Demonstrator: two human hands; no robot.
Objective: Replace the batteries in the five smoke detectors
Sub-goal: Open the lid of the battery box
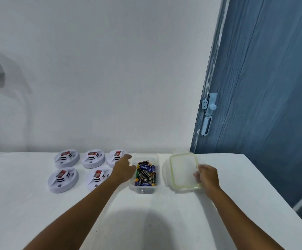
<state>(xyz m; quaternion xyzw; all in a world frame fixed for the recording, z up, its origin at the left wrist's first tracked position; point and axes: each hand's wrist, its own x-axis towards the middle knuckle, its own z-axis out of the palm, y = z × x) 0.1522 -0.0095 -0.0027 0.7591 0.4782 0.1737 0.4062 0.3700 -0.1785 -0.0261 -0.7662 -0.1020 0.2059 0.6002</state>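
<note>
Several white round smoke detectors (63, 180) lie in two rows on the left of the white table (38, 213), each with a red-labelled battery showing. To their right stands a clear plastic box (143, 188), lid off, with several batteries (146, 175) inside. My left hand (124, 167) rests against the box's left wall, fingers reaching toward the back-row detector (116, 156). The clear lid with a green seal (183, 170) lies to the right of the box. My right hand (207, 175) grips the lid's right edge.
A white wall runs right behind the table. A blue door (265, 87) with a pale latch (209, 105) stands at the right, close to the table's far right corner. The table's right edge slopes toward me.
</note>
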